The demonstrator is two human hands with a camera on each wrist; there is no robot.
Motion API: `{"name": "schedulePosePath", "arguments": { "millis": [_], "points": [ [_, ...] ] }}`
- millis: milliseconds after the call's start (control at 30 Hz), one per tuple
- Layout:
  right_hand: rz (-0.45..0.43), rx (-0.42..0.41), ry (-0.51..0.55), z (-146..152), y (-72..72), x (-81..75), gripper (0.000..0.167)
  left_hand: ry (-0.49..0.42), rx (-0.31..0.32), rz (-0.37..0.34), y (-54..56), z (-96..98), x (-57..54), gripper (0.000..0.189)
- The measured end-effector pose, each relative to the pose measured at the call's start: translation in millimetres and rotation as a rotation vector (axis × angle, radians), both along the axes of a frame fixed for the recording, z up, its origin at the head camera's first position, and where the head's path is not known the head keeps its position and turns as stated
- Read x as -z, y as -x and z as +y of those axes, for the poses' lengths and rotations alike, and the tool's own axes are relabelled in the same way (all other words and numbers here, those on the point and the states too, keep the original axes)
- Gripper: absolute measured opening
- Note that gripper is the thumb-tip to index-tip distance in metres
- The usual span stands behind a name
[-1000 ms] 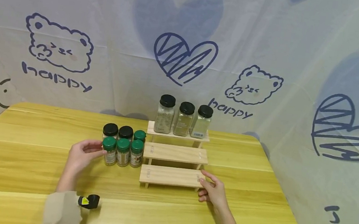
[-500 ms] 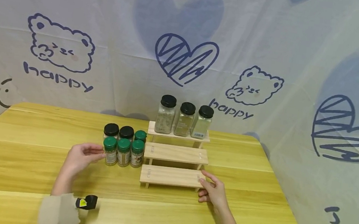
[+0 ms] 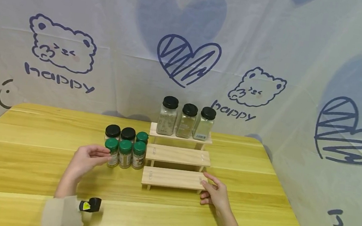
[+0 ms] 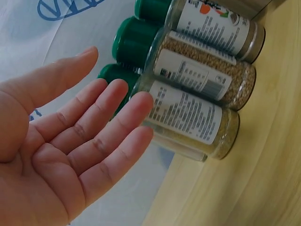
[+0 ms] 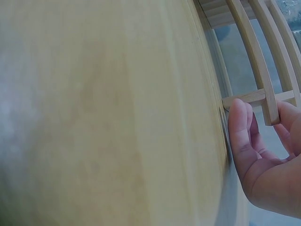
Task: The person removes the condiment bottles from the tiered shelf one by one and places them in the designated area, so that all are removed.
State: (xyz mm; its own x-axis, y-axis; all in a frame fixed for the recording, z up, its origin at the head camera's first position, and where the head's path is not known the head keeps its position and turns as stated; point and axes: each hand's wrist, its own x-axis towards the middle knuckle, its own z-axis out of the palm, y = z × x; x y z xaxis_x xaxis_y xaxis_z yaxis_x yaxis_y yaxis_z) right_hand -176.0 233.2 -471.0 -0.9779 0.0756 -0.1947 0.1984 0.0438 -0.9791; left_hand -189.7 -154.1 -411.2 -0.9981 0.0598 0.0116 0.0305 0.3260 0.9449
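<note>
My left hand [image 3: 85,159] is at the left of the front-left spice jar [image 3: 113,160], which has a green cap. In the left wrist view its fingers [image 4: 113,141] are nearly straight and the palm faces the camera. The fingertips overlap the jar's label [image 4: 186,113], and nothing is held. A wooden three-step rack [image 3: 173,178] stands beside the jars. With my right hand [image 3: 218,196] I grip the right end of its lowest step, thumb on top. In the right wrist view the fingers curl round the step's end [image 5: 270,110] near its leg.
Two more green-capped jars [image 3: 124,159] stand in the front row. Behind them are two black-capped jars [image 3: 113,130] and another green cap [image 3: 142,136]. Three black-capped jars [image 3: 185,123] stand on the top step. A printed cloth [image 3: 112,63] hangs behind the table [image 3: 25,169].
My left hand first drew back slightly from the front-left jar, then moved right, so its fingertips now overlap the jar. My right hand stays on the rack.
</note>
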Motion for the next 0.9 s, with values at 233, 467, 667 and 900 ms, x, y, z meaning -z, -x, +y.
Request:
{"name": "schedulePosePath", "arguments": {
  "millis": [233,467,667,900],
  "points": [
    [0.001,-0.003,-0.001,0.5,-0.1,1.6,0.039,-0.010,0.075,0.025,-1.5,10.9,-1.3,0.032],
    [0.001,0.010,0.001,0.0,-0.3,2.8,0.038,-0.022,0.143,0.033,-2.1,19.3,-3.2,0.031],
    [-0.001,0.019,0.004,-0.4,0.1,1.5,0.038,-0.023,0.179,0.060,0.1,28.2,-6.6,0.031],
    [-0.007,0.018,0.009,-0.8,0.1,0.1,0.039,-0.046,0.178,0.064,3.9,41.9,-8.1,0.031]
  ]
}}
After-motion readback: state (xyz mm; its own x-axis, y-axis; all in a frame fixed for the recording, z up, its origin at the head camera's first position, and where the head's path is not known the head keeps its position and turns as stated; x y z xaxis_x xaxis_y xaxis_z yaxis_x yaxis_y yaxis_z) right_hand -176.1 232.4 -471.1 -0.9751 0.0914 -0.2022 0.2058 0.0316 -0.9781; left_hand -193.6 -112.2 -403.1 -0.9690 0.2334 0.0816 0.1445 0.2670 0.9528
